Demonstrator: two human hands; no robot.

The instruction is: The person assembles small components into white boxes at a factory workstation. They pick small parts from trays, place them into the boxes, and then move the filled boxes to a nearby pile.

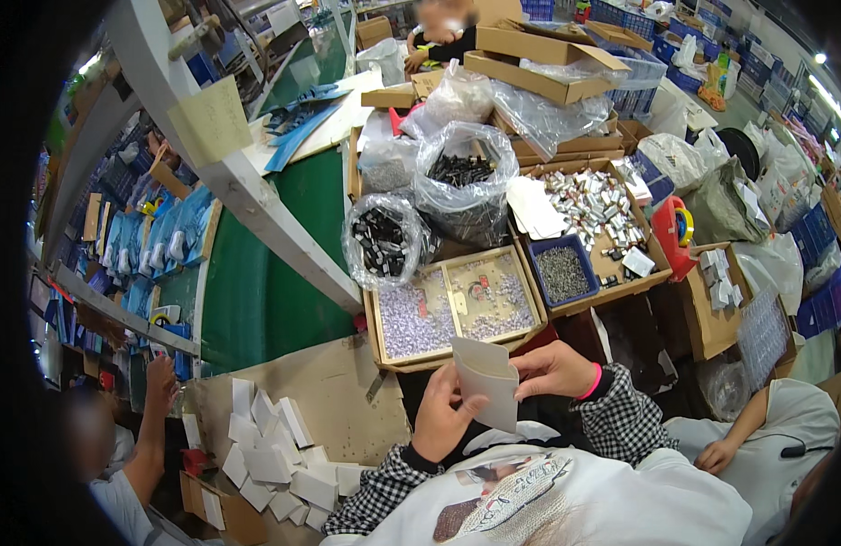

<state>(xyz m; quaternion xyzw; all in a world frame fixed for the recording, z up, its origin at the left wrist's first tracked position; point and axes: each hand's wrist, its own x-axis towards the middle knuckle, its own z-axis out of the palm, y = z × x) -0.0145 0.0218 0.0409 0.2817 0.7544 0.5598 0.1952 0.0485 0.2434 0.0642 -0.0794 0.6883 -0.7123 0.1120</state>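
Observation:
A white paper box point(489, 393), upright and slightly tilted, is held in front of my chest. My left hand point(446, 414) grips its left side, thumb across the front face. At the upper right edge of the box, my right hand point(557, 371) pinches it between thumb and fingers. Whether anything is inside the box cannot be seen. Left of my left forearm, a heap of similar white boxes point(279, 460) lies on a cardboard sheet point(347, 378). Just beyond my hands stands a shallow divided tray point(453, 305) of tiny pale purple and white parts.
Beyond the tray are clear bags of black parts point(384, 241), a blue bin of small metal pieces point(563, 273) and a carton point(652, 278) of silvery parts. A white post point(256, 196) slants across the green conveyor point(256, 291). People sit close on both sides.

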